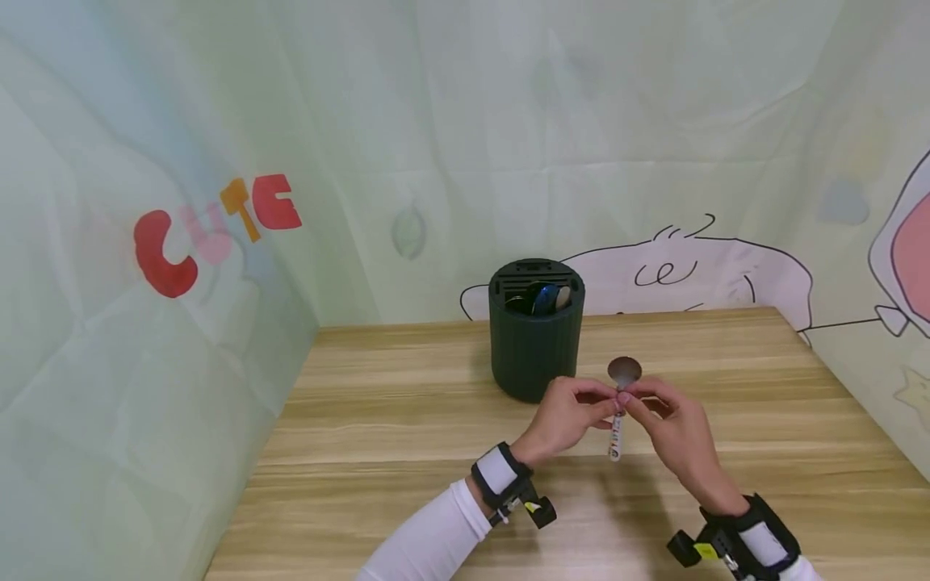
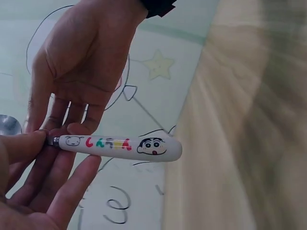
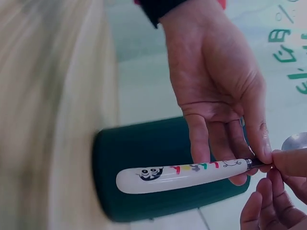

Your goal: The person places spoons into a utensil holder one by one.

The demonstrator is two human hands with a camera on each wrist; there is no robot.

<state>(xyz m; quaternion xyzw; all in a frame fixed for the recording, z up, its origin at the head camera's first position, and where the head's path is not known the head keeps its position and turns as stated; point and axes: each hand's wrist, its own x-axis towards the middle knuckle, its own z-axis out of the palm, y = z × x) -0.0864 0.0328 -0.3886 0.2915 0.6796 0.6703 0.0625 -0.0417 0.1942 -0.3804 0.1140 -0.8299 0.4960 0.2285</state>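
Note:
Both hands pinch one spoon between thumb and fingers at its metal neck. Its round metal bowl (image 1: 624,370) points away toward the wall, and the white handle (image 2: 120,147) with a cartoon face and coloured letters points back toward the person. My left hand (image 1: 568,415) grips from the left and my right hand (image 1: 676,432) from the right, thumbs meeting at the neck. In the right wrist view the printed handle (image 3: 182,177) lies across in front of the dark green utensil holder (image 3: 139,148). The spoon is held above the wooden table (image 1: 392,460).
Left of the spoon, near the left hand, stands the ribbed dark green utensil holder (image 1: 536,347). Several utensils, one with a blue end (image 1: 545,299), stick up in its front opening. A printed cloth (image 1: 436,121) hangs behind the table and along both sides.

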